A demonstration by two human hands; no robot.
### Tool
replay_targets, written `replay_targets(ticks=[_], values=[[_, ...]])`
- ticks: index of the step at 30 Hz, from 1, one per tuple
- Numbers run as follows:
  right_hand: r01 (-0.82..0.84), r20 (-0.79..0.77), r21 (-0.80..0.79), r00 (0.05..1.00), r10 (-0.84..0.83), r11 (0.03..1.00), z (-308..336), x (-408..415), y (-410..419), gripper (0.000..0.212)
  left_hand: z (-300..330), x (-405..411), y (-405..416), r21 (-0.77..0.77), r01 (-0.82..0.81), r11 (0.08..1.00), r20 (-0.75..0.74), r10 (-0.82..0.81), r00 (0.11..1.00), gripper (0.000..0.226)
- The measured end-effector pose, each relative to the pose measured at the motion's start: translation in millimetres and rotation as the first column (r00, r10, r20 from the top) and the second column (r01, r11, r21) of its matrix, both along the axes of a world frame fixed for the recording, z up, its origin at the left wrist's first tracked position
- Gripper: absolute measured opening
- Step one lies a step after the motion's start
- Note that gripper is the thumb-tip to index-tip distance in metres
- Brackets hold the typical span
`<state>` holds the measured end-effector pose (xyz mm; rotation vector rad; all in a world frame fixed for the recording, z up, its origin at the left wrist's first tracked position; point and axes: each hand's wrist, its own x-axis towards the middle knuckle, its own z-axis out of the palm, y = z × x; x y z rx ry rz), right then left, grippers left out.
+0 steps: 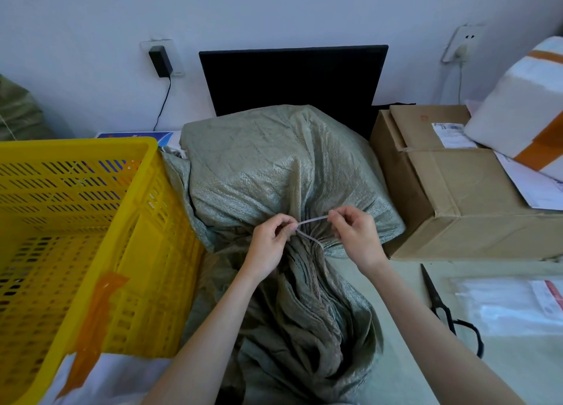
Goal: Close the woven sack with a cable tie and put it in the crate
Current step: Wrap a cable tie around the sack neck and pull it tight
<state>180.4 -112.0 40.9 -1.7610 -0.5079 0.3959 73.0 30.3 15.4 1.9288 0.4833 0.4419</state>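
Observation:
A full grey-green woven sack (274,173) lies in the middle, its gathered neck pointing toward me. A white cable tie (310,221) is looped around the bunched neck. My left hand (271,243) pinches the tie where its strands meet at the left side of the neck. My right hand (355,231) pinches the tie's free end and holds it out to the right. The yellow slatted crate (91,221) stands just left of the sack, with nothing visible inside it.
A brown cardboard box (451,185) sits right of the sack with a white taped parcel (524,106) on it. Black scissors (444,310) and a clear plastic bag (511,304) lie at the right. A black panel (292,78) leans on the wall behind.

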Motion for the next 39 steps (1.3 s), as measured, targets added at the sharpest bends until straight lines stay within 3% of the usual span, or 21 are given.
replay_targets(ticks=[8, 12, 16, 19, 24, 39], values=[[0.076, -0.029, 0.046, 0.997, -0.075, 0.996, -1, 9, -14, 0.025, -6, -1, 4, -0.015, 0.009, 1.0, -0.033, -0.01, 0.999, 0.009], [0.183, -0.148, 0.148, 0.976, -0.161, 0.972, 4, -3, -6, 0.03, -8, 2, -4, -0.029, -0.013, 0.999, -0.003, 0.013, 1.0, 0.009], [0.105, -0.226, 0.127, 0.971, -0.074, 0.986, 2, -19, 12, 0.038, -9, 0, -10, -0.046, -0.011, 0.999, 0.057, 0.014, 0.998, 0.009], [0.08, -0.175, 0.006, 0.982, -0.077, 0.997, -5, -20, 24, 0.048, -9, -1, -15, 0.024, 0.025, 0.999, 0.071, -0.026, 0.997, 0.011], [0.094, 0.069, -0.123, 0.994, -0.086, 0.988, -7, -20, 22, 0.05, -10, 0, -15, 0.121, 0.031, 0.992, 0.075, -0.041, 0.996, 0.014], [0.254, 0.257, -0.117, 0.942, -0.218, 0.96, 8, 12, -23, 0.052, -18, 2, -12, 0.178, 0.091, 0.98, 0.017, -0.096, 0.995, 0.015]])
